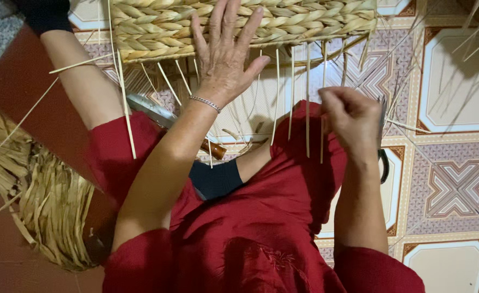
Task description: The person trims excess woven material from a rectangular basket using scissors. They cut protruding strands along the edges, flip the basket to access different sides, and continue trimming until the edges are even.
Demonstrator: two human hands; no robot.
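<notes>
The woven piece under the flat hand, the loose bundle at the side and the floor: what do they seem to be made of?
Woven piece: thick plaits of dried plant fibre, perhaps grass or rush; matte, pale straw, with loose strands hanging from its edge.
Loose bundle: the same sort of dried flat strips, duller tan and unwoven.
Floor: looks like glazed ceramic tile, with a soft sheen, grout lines and a repeating printed pattern.

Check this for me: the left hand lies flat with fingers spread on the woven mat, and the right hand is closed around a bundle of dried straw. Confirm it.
Not quite. The left hand does lie flat, fingers spread, on the woven mat. But the right hand is closed around scissors, not a straw bundle; the straw bundle lies apart beside the left arm. The head view shows this.
</notes>
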